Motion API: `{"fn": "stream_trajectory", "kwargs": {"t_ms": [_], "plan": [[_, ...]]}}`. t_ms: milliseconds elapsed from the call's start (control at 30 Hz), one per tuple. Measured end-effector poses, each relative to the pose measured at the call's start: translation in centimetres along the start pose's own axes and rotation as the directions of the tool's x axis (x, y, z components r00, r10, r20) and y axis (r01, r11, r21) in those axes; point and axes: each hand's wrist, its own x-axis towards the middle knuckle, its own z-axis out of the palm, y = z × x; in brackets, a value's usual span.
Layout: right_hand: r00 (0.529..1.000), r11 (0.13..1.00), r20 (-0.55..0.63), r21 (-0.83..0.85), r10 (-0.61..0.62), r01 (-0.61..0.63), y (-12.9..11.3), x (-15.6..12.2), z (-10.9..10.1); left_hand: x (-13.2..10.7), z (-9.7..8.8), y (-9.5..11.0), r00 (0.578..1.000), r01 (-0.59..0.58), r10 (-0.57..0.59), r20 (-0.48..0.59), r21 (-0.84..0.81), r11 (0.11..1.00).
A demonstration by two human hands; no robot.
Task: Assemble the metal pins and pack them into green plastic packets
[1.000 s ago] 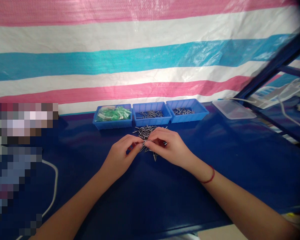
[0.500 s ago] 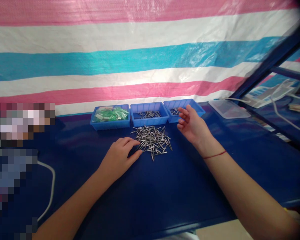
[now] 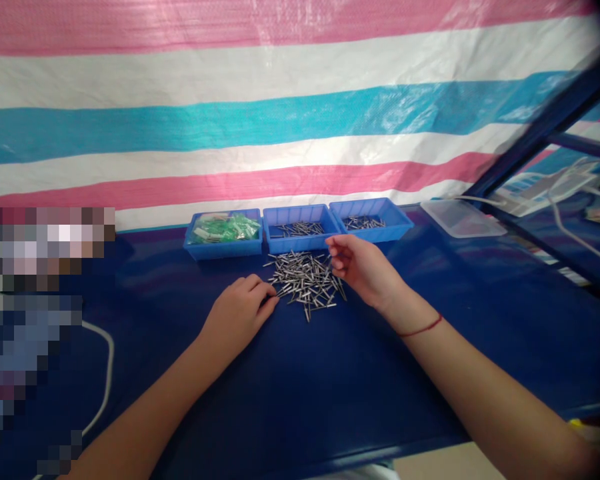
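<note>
A loose pile of silvery metal pins, which look like blind rivets, lies on the dark blue table. At its left edge rests my left hand, thumb and forefinger drawn together; whatever is between them is too small to make out. My right hand hovers at the pile's upper right with loosely bent fingers slightly apart and nothing visible in them. Behind the pile, the middle blue bin and the right blue bin both contain similar pins.
A left blue bin holds green and clear plastic packets. A translucent lid lies to the right, near a blue metal frame. Striped sheeting hangs behind. A white cable runs along the left, beside a blurred-out area.
My right hand has moved left and toward me, from over the right bin to the pile's upper right. My left thumb has closed toward the forefinger at the pile's edge.
</note>
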Motion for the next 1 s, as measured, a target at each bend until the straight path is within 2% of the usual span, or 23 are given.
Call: {"fn": "stream_trajectory", "kwargs": {"t_ms": [67,133,167,233,300,367,433,567,700,833,1000], "plan": [[0.998,0.989,0.024,-0.141,-0.051,0.054,0.5,-0.2,0.3,0.0,0.0,0.1,1.000,0.006,-0.006,0.017,-0.001,1.000],[0.981,0.908,0.100,-0.372,-0.167,0.192,0.8,-0.5,0.7,0.1,0.0,0.2,1.000,0.010,-0.010,0.028,-0.003,1.000],[0.955,0.815,0.166,-0.498,-0.244,0.295,0.9,-0.8,0.8,0.1,0.0,0.2,0.999,0.009,-0.009,0.031,0.002,1.000],[0.865,0.536,0.345,-0.681,-0.365,0.498,1.0,-1.4,1.1,0.0,0.2,0.3,0.999,0.001,-0.003,0.035,0.040,0.999],[0.766,0.270,0.517,-0.730,-0.382,0.628,1.2,-2.1,1.4,0.0,0.3,0.3,0.999,-0.005,0.001,0.037,0.093,0.996],[0.709,0.121,0.626,-0.716,-0.327,0.688,1.3,-2.6,1.7,-0.1,0.5,0.3,1.000,0.001,-0.004,0.026,0.112,0.994],[0.670,0.054,0.689,-0.685,-0.277,0.726,1.6,-2.9,1.8,-0.1,0.4,0.3,1.000,0.016,-0.016,-0.008,0.073,0.997],[0.623,0.012,0.744,-0.640,-0.241,0.768,2.2,-2.8,1.9,-0.1,-0.1,0.5,0.993,-0.006,-0.010,-0.117,-0.130,0.992],[0.613,0.101,0.742,-0.611,-0.272,0.785,2.2,-2.8,1.9,-0.1,-0.5,1.0,0.973,-0.010,-0.073,-0.218,-0.360,0.933],[0.625,0.220,0.713,-0.586,-0.317,0.780,2.0,-3.0,2.0,-0.1,-0.5,1.2,0.962,0.066,-0.200,-0.187,-0.550,0.833],[0.619,0.285,0.722,-0.550,-0.310,0.785,2.0,-3.0,2.2,-0.1,-0.6,1.3,0.962,0.086,-0.227,-0.154,-0.617,0.782]]}}
